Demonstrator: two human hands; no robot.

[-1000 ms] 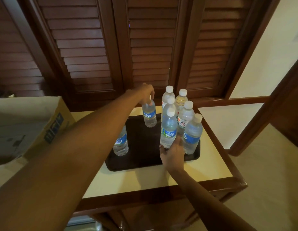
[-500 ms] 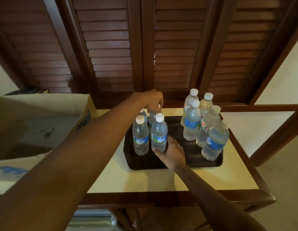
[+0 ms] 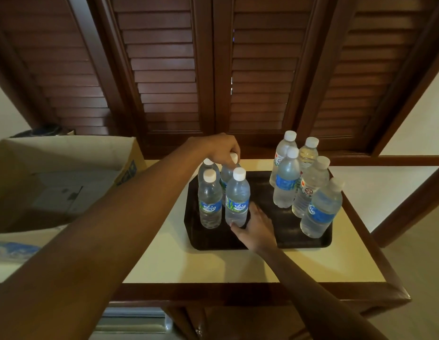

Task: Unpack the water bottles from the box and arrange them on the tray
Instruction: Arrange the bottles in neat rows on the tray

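Bottles stand on the tray (image 3: 260,242): four at nine o'clock, five at three. Left hand (image 3: 222,148) clamps a rear bottle (image 3: 227,174) by its cap; right hand (image 3: 259,225) cups the front bottle (image 3: 236,198) low. Full, smooth plastic, probably heavyish and tippy; mid-body grips seem safest.

free: tray (image 3: 262,190) middle strip | blocked: left bottle cluster (image 3: 211,200), right bottle cluster (image 3: 301,182) | tray rear: possibly open
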